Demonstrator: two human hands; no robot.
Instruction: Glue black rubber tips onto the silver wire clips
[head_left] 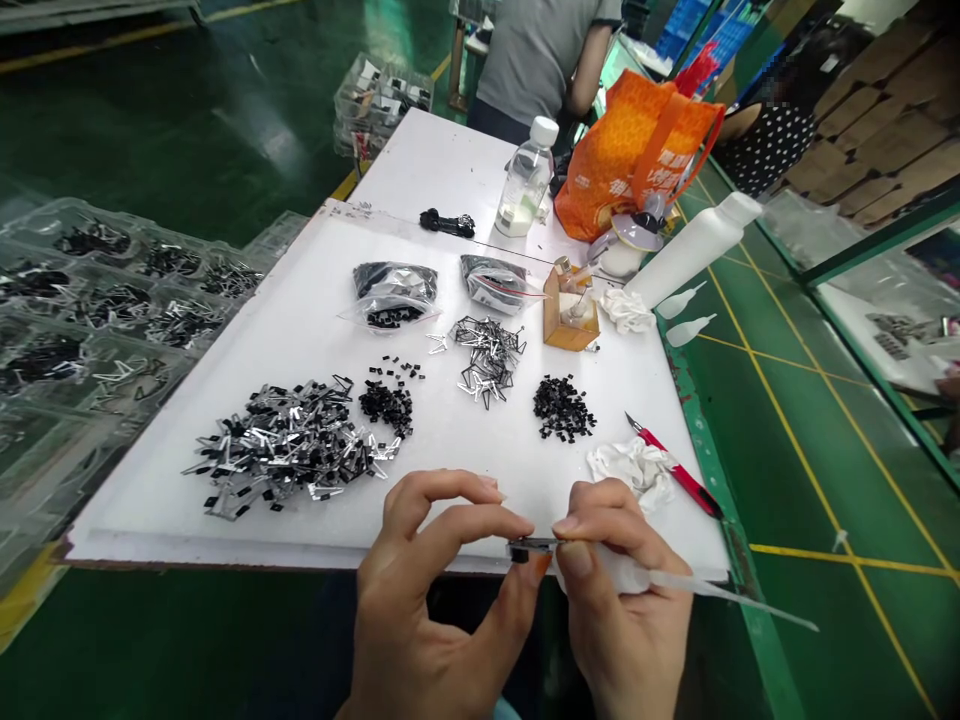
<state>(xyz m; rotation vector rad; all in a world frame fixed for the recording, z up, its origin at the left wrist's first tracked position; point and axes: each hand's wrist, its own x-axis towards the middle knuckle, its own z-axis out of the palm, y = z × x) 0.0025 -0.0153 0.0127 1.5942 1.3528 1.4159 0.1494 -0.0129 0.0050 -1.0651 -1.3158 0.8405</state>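
My left hand pinches a small black and metal clip part between thumb and forefinger, just off the near edge of the white board. My right hand also touches that part with its fingertips and holds a thin clear dropper whose long tip points right. A big heap of assembled black and silver clips lies at the board's near left. Small black pieces and bare wire clips lie in separate piles farther out.
A red craft knife and crumpled tissue lie near my right hand. Bags of parts, a small cardboard box, bottles and an orange bag stand at the far side. Clear trays of parts sit left. Another person stands beyond the table.
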